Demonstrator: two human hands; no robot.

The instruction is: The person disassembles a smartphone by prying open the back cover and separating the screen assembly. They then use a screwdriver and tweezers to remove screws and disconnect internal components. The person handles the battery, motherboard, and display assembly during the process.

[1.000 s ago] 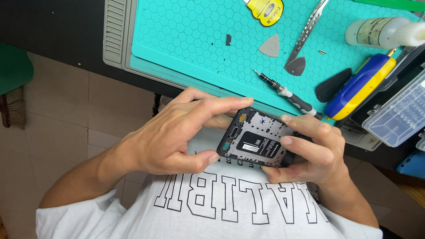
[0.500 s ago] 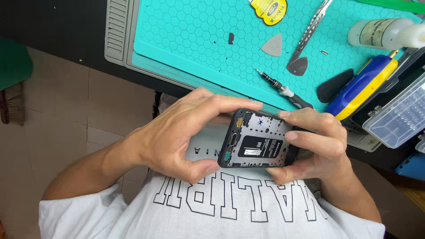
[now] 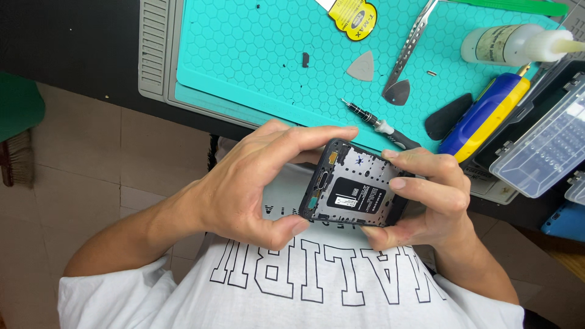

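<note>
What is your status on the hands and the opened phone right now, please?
Left hand and right hand both gripping opened phone, held over lap. Screwdriver idle on teal mat. Nothing in the way.

1. Opened phone held between left hand at 9 o'clock and right hand at 3 o'clock.
2. Work mat lies at 12 o'clock of phone.
3. On mat: screwdriver, pick, tweezers.
4. Parts box at 2 o'clock.

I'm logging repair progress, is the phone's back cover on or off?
Off: the phone, held by both hands, shows its bare inner frame and battery label.
</note>
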